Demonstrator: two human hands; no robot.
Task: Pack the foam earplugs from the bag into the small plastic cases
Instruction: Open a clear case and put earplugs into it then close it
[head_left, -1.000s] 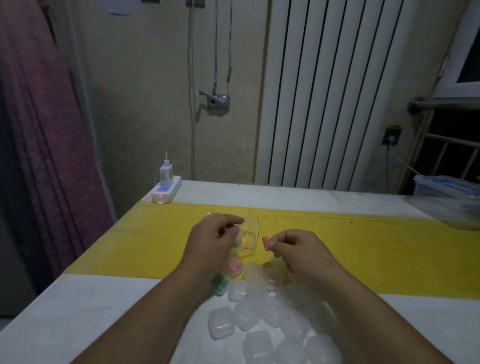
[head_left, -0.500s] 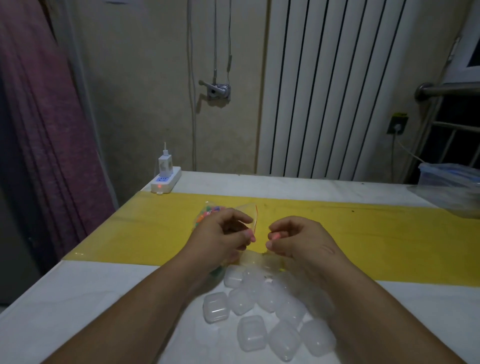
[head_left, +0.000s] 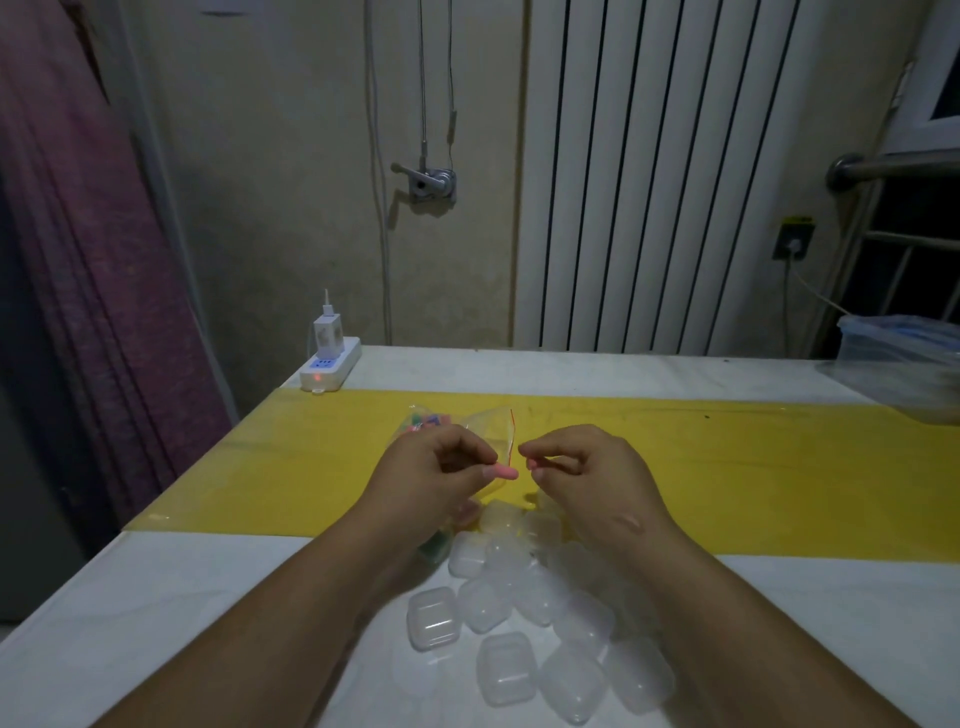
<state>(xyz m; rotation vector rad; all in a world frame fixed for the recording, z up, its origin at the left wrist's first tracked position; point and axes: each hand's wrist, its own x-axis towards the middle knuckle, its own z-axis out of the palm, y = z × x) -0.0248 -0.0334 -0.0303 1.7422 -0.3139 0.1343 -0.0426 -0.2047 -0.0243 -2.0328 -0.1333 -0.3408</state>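
My left hand (head_left: 436, 467) pinches a pink foam earplug (head_left: 503, 472) at its fingertips, the plug pointing right. My right hand (head_left: 582, 467) faces it a short gap away, thumb and forefinger pinched on a second small pink earplug (head_left: 537, 462), mostly hidden. Behind the hands, the clear zip bag (head_left: 491, 423) with a red seal line lies on the yellow strip, with coloured earplugs (head_left: 422, 418) at its left end. Several translucent plastic cases (head_left: 519, 597) are heaped on the white tabletop below my wrists. One case (head_left: 435, 552) under my left wrist shows green inside.
A white power strip (head_left: 332, 366) with a charger sits at the table's far left corner. A clear plastic box (head_left: 898, 343) stands at the far right. The yellow strip (head_left: 753, 467) crosses the table. A purple curtain hangs left, a radiator on the back wall.
The bag has left my left hand and now lies behind it. My left hand now shows a pink earplug at its fingertips. Both hands have drawn close, facing each other.
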